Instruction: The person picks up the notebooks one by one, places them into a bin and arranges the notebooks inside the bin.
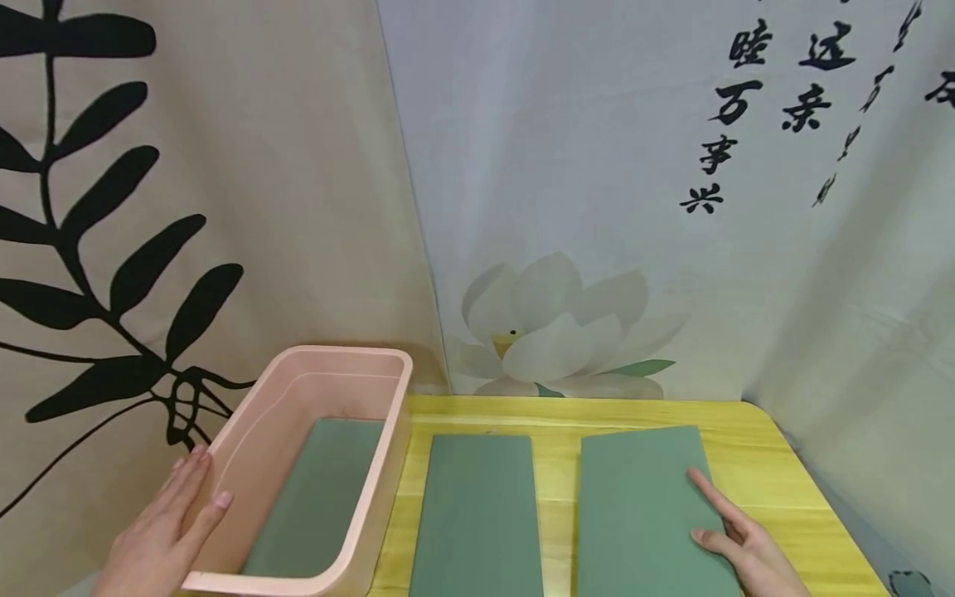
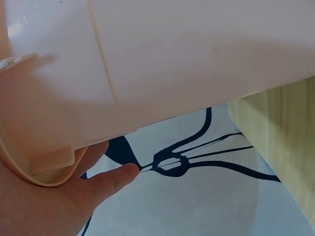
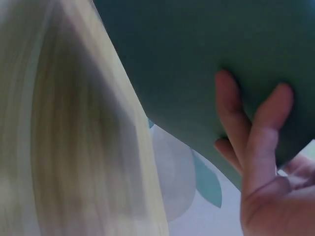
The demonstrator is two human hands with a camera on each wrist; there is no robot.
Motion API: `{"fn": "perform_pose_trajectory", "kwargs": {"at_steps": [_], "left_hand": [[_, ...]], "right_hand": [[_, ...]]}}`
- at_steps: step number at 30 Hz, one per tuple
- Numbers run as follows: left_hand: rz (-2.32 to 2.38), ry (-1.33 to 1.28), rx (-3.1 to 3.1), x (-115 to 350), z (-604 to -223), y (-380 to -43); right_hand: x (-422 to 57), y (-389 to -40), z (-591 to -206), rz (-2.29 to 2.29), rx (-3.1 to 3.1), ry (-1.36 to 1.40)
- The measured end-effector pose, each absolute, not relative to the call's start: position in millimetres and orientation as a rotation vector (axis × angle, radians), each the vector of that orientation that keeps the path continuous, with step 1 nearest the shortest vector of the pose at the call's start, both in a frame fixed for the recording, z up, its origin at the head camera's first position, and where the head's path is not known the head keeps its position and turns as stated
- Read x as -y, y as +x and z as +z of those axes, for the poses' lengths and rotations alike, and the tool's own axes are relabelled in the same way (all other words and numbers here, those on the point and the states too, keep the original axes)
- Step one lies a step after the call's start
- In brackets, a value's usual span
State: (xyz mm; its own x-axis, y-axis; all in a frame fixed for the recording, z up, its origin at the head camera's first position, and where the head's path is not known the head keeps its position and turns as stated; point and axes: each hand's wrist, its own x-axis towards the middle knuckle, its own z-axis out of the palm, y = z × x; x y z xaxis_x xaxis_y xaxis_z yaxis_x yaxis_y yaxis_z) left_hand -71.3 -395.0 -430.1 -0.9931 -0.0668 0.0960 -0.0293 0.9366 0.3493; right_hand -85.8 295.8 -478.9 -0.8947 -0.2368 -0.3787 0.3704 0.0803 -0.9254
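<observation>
My left hand [image 1: 160,522] holds the left rim of a pink plastic bin [image 1: 395,464], thumb over the rim and fingers along the outer wall. In the left wrist view the bin's outer wall [image 2: 197,59] fills the top, with a straight finger below it. A flat green board [image 1: 317,497] lies inside the bin. At the right, my right hand [image 1: 746,539] grips another plain green board [image 1: 634,506] by its right edge, thumb and index finger on top. From the right wrist, other fingers [image 3: 261,142] press its underside. A third green board [image 1: 481,514] lies between them.
A yellow wood-grain table [image 1: 559,497] carries the bin at its left and the boards beside it. Behind stands a pale curtain [image 1: 582,166] with printed leaves, a lotus and black characters. The table's right edge [image 1: 828,506] slopes away past my right hand.
</observation>
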Motion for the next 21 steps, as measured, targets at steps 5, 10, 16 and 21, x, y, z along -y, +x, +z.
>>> {"fn": "perform_pose_trajectory", "kwargs": {"at_steps": [5, 10, 16, 21], "left_hand": [[-0.529, 0.075, 2.98, 394, -429, -70], [-0.534, 0.075, 2.981, 392, -427, -71], [-0.52, 0.07, 2.987, 393, -425, -71], [-0.525, 0.078, 2.982, 392, -426, -69]], "right_hand": [[-287, -82, -470, -1.971, -1.874, 0.176], [-276, -79, -459, -2.039, -1.853, 0.199], [-262, -75, -453, -2.166, -1.82, 0.091], [-246, -73, -447, -2.214, -1.814, 0.048]]}}
